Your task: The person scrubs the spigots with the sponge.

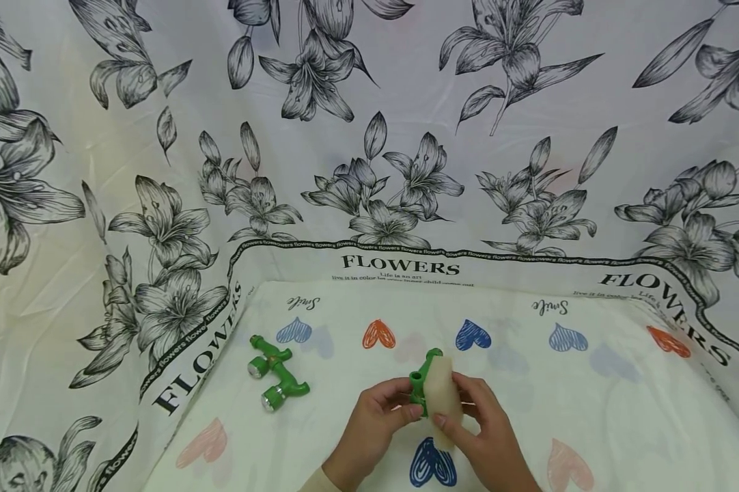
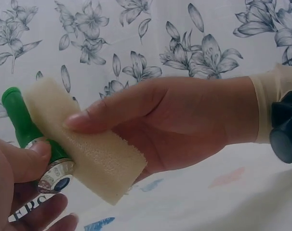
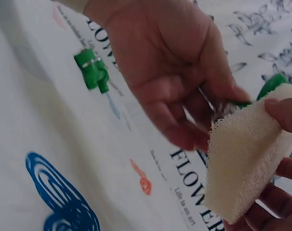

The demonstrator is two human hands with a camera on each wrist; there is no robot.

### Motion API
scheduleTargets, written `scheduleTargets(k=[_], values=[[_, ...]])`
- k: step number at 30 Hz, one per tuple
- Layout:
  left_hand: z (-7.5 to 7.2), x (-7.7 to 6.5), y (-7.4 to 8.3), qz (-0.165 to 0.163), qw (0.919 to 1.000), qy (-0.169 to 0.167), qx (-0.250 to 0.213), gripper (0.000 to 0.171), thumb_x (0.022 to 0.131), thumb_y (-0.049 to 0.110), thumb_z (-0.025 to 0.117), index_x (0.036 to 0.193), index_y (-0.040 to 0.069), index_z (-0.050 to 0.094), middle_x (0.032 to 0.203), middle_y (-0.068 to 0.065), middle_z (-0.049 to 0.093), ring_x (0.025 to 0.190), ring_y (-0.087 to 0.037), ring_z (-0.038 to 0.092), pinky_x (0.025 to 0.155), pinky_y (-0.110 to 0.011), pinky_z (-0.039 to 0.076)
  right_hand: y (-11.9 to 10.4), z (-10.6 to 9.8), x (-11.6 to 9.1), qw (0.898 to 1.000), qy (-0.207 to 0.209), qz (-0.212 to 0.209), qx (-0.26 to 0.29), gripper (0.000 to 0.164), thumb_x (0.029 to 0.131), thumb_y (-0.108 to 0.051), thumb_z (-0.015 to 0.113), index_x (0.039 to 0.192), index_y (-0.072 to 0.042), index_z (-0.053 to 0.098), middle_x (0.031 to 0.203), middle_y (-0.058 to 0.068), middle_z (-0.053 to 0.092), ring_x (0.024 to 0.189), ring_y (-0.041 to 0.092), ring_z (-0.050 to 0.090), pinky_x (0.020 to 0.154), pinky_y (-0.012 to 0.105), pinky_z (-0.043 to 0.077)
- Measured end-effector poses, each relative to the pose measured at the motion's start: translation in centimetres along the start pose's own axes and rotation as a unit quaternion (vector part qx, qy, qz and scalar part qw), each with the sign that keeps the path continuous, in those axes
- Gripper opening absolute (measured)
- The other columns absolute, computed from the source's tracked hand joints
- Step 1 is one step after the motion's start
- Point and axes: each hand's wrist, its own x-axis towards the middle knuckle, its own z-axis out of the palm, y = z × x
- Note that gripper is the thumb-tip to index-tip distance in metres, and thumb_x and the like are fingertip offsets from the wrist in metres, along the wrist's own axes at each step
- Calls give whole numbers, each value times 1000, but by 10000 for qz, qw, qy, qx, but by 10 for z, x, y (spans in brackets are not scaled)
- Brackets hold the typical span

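The near middle of the table (image 1: 591,410) is taken up: the left hand (image 1: 375,417) and right hand (image 1: 483,430) meet there around a green tap fitting (image 1: 419,386) and a pale sponge (image 1: 442,396), leaving no gap to pass between them. To the left, a second green tap fitting (image 1: 276,374) lies on the heart-printed cloth (image 1: 345,355), well apart from the left hand, with a bare strip between the two. Right of the right hand the cloth runs flat and unobstructed to the table's edge. Behind, the flowered sheet (image 1: 369,137) rises like a wall and closes off the far side and both flanks.
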Motion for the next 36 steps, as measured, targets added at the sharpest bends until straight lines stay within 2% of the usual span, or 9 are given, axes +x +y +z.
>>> scheduleTargets(k=[4, 11, 16, 21, 26, 30, 36], values=[[-3, 0, -1, -8, 9999, 124, -63, 34, 104, 7, 74, 137, 3, 72, 129, -13, 73, 114, -29, 70, 95, -36, 62, -6, 3, -3, 9997, -212, -38, 68, 61, 95, -26, 90, 149, -18, 63, 135, -5, 62, 119, 18, 62, 100, 36, 58], [-1, 0, 0, -59, 9995, 207, -214, 45, 99, 8, 81, 143, 2, 69, 136, -14, 70, 123, -31, 66, 100, -33, 59, -10, 4, -3, 9997, -227, -68, 96, 63, 91, -25, 92, 148, -18, 65, 133, -7, 62, 117, 18, 61, 101, 34, 58], [0, -2, 3, 77, 9997, 95, -187, 47, 100, 11, 81, 144, 1, 67, 139, -16, 69, 126, -32, 66, 101, -34, 59, -2, 3, -1, 9994, -187, -289, -25, 65, 90, -23, 93, 149, -20, 65, 132, -10, 62, 117, 18, 63, 100, 34, 59], [1, -3, 6, 14, 9996, 19, -284, 45, 101, 12, 81, 143, 2, 69, 135, -15, 70, 119, -30, 69, 100, -36, 60, 4, -1, 2, 9958, 62, -852, -328, 64, 92, -18, 91, 150, -20, 63, 134, -9, 62, 117, 16, 62, 98, 33, 59], [3, -4, 8, -158, 9984, 5, -539, 43, 103, 10, 78, 144, 0, 68, 131, -17, 70, 114, -30, 72, 97, -41, 62, 8, -5, 5, 9891, 380, -1279, -620, 69, 89, -12, 93, 150, -20, 63, 133, -10, 62, 115, 13, 61, 97, 27, 57], [3, -5, 9, -191, 9976, -39, -669, 44, 105, 10, 76, 145, -4, 64, 133, -18, 70, 116, -30, 73, 97, -42, 61, 10, -6, 6, 9874, 470, -1318, -744, 70, 87, -11, 94, 150, -17, 63, 133, -9, 62, 116, 14, 61, 97, 22, 55], [2, -6, 9, -178, 9957, -213, -882, 45, 106, 10, 74, 144, -9, 62, 126, -21, 73, 112, -30, 75, 97, -44, 61, 13, -8, 10, 9858, 880, -1023, -1000, 71, 88, -13, 95, 149, -8, 61, 132, 2, 62, 119, 15, 58, 97, 10, 47]])
